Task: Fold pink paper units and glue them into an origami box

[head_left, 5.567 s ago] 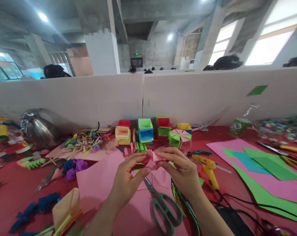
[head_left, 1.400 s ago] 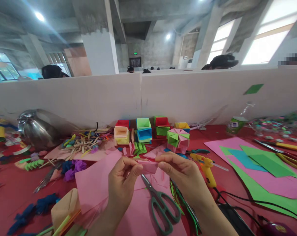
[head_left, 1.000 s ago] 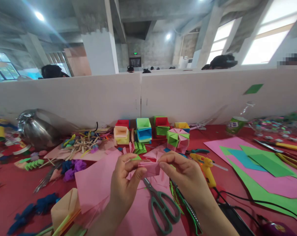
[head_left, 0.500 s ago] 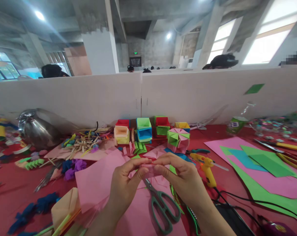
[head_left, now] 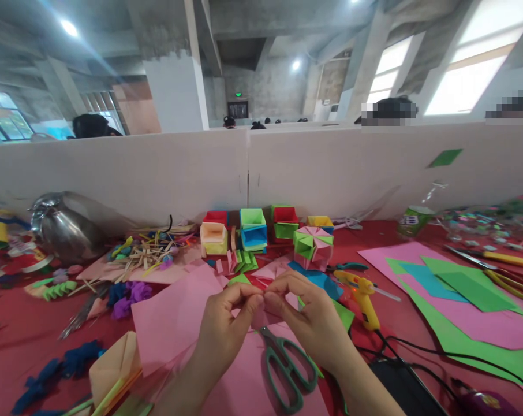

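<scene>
My left hand (head_left: 230,325) and my right hand (head_left: 307,318) meet at the middle of the table, thumbs and index fingers pinched together. Between them is a small pink piece of paper (head_left: 265,319), mostly covered by the fingers. Green-handled scissors (head_left: 271,340) lie just below, blades pointing away from me beneath my hands. Under them spreads a large pink paper sheet (head_left: 239,381). Another pink sheet (head_left: 175,318) lies left of my left hand. Beyond my fingers stand a pink and green folded paper piece (head_left: 313,247) and small coloured paper boxes (head_left: 253,228).
A yellow glue gun (head_left: 366,300) with a black cord lies at right, near stacked coloured paper (head_left: 482,323). At left are a metal kettle (head_left: 68,231), thin wooden sticks (head_left: 151,254) and a folded beige paper piece (head_left: 114,364). A white partition (head_left: 157,173) closes off the back.
My hands have drawn slightly closer together, with the fingertips now almost touching and the pink paper angled downward. More green paper shows beside my right hand. The scissors have stayed put.
</scene>
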Demonstrator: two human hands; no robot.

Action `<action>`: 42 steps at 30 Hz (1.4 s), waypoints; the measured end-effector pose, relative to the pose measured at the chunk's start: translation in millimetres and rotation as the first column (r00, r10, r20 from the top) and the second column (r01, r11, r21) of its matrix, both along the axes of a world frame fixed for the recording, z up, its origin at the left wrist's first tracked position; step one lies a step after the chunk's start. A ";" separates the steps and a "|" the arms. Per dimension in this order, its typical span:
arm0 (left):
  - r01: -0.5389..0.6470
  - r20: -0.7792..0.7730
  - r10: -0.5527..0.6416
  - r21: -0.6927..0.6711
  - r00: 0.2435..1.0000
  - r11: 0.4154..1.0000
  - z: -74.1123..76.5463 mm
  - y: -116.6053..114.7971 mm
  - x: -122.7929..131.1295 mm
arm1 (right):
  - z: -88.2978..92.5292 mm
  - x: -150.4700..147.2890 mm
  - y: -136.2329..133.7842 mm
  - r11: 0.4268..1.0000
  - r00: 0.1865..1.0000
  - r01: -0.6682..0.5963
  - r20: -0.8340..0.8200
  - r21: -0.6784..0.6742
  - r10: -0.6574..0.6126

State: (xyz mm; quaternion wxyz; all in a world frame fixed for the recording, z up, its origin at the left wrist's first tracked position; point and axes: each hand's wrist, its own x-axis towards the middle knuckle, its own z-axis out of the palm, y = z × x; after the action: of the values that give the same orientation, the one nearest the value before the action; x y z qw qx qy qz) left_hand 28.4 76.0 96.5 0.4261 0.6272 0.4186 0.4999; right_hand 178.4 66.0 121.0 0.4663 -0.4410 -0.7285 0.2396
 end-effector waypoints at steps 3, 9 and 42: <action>0.149 0.140 -0.130 -0.142 0.982 0.979 -3.3 0.8 1.5 | -0.3 -1.3 -1.3 0.998 0.997 0.063 -0.033 0.000 -0.063; 0.135 0.047 -0.131 -0.092 0.990 0.987 -12.5 7.8 -3.6 | -0.3 5.7 2.7 0.989 0.997 0.058 -0.051 -0.134 -0.065; 0.137 0.299 -0.034 -0.330 0.954 0.934 -49.2 46.3 -2.3 | -63.2 -2.2 50.2 0.912 0.938 -0.046 -0.330 -0.407 -0.100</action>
State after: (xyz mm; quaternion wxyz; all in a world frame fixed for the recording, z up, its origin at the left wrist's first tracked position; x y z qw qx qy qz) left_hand 26.1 122.3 47.3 0.6080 0.4804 0.4054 0.4849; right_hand 176.2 116.2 57.8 0.4873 -0.4901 -0.5630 0.4531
